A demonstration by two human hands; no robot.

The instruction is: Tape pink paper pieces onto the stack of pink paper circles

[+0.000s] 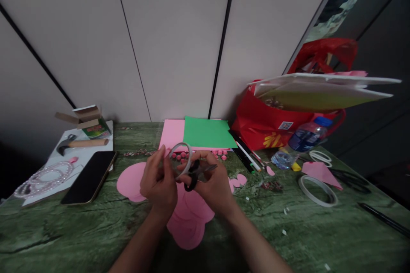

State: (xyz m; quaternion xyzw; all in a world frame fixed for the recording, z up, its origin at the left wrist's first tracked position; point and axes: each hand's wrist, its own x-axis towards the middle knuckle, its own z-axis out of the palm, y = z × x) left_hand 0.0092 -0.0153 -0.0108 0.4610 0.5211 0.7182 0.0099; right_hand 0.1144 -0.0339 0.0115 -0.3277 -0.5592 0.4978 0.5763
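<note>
With the two hands as the centre of the dial, a green marbled table (pixel 80 239) spreads beneath everything. At two o'clock stands a red bag (pixel 250 113). Near twelve, a pink sheet (pixel 173 132) lies partly under a green sheet (pixel 209 133), which sits toward one. A group of overlapping pink discs (pixel 187 239) lies at six, below the hands. The right hand (pixel 216 187) curls its fingers about scissors and against a tape roll; whether its thumb passes through a handle loop, I cannot tell. The left hand (pixel 160 183) has thumb and forefinger pressed together at the tips. A hammer (pixel 89 143) rests between nine and ten, a blue-capped bottle (pixel 307 136) leans between two and three, and a dark phone (pixel 91 175) lies at nine. The tape roll (pixel 190 160) is held up on edge between the hands. The scissors (pixel 194 177) are just beside it, black handles against the right fingers, blades toward three. Pink balls (pixel 183 155) sit in rows at twelve. A small pink piece (pixel 168 150) is pinched in the left fingertips, at the roll's ten o'clock rim. White scraps (pixel 284 232) dot the surface around four.
</note>
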